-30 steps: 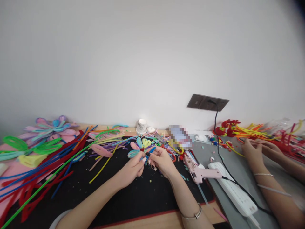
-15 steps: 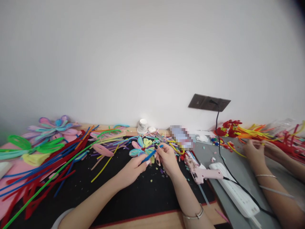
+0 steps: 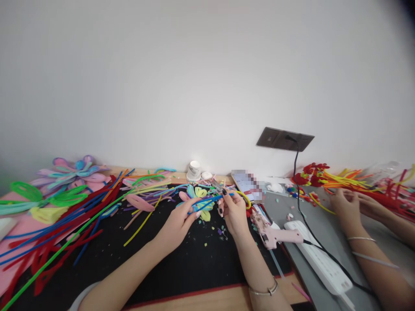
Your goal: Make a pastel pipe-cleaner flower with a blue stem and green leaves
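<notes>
The flower point(image 3: 205, 214) lies before the cup point(image 3: 193, 171), left of the glue gun point(image 3: 282, 236).

I can see a white power strip point(image 3: 319, 259), a dark socket point(image 3: 275, 138) on the wall point(image 3: 162, 86) above it, and a phone point(image 3: 244, 181) and cup point(image 3: 194, 170) off to its left.

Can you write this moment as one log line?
left hand: grips thin fuzzy blue stems; right hand: grips same stems; behind stems: multicoloured fuzzy looped-petal flower

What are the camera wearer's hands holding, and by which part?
Blue fuzzy stems, pinched toward one end by the left hand and toward the other by the right hand; exact tips unclear.
</notes>
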### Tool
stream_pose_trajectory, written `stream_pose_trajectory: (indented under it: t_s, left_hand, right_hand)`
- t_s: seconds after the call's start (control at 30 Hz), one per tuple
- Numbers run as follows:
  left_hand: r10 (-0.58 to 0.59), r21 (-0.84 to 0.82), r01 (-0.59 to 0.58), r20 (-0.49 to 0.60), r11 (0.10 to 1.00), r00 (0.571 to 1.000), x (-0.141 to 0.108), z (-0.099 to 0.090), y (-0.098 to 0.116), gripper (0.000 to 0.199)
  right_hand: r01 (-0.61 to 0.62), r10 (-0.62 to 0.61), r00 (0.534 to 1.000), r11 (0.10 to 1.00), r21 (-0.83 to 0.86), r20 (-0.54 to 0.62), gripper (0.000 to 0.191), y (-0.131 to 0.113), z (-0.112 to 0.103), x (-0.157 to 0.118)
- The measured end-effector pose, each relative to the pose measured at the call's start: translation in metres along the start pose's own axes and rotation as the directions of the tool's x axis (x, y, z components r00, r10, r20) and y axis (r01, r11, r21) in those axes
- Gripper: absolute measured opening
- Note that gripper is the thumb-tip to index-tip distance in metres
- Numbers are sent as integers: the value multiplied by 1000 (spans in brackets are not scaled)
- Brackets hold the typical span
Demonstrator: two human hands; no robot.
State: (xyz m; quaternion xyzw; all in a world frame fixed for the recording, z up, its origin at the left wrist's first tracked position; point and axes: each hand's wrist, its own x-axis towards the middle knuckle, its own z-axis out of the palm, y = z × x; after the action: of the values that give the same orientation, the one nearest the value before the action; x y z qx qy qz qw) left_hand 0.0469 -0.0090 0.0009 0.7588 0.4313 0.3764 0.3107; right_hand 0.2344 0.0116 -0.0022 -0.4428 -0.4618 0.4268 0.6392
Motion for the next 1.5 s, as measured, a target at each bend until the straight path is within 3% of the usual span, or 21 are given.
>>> stream_pose_trajectory:
  t_s: [0.23, 0.47, 0.73, 0.9, 1.07, 1.33, 1.5]
  left_hand:
    - [33, 107, -36, 31, 994, 999, 3, -8, -5, 37]
    - [28, 104, -34, 59, 994, 998, 4, -11, -5, 39]
    - [104, 39, -107, 73, 993, 992, 5, -17, -7, 36]
    - [-38, -153, 23, -95, 988, 995, 7, -16, -4, 21]
    - [-85, -227, 34, -220, 973, 972, 9, -13, -10, 17]
    - [-32, -84, 13, -229, 996, 973, 11, -21, -13, 16]
    - [-66, -133, 37, -225, 990, 972, 13, -23, -11, 21]
  right_hand:
    - [-13, 12, 999, 999, 43, 30, 12, 3, -1, -1]
    - [26, -30, 996, 999, 48, 83, 7, 9, -8, 2]
    - [33, -33, 995, 999, 8, 89, 14, 6, -6, 0]
    - [9, -10, 998, 1000, 16, 62, 15, 2, -3, -3]
    - [-31, 30, 996, 999, 14, 81, 17, -1, -1, -3]
    - [-65, 61, 991, 997, 32, 119, 24, -4, 6, -6]
    - [-73, 68, 991, 997, 39, 116, 24, -7, 8, -6]
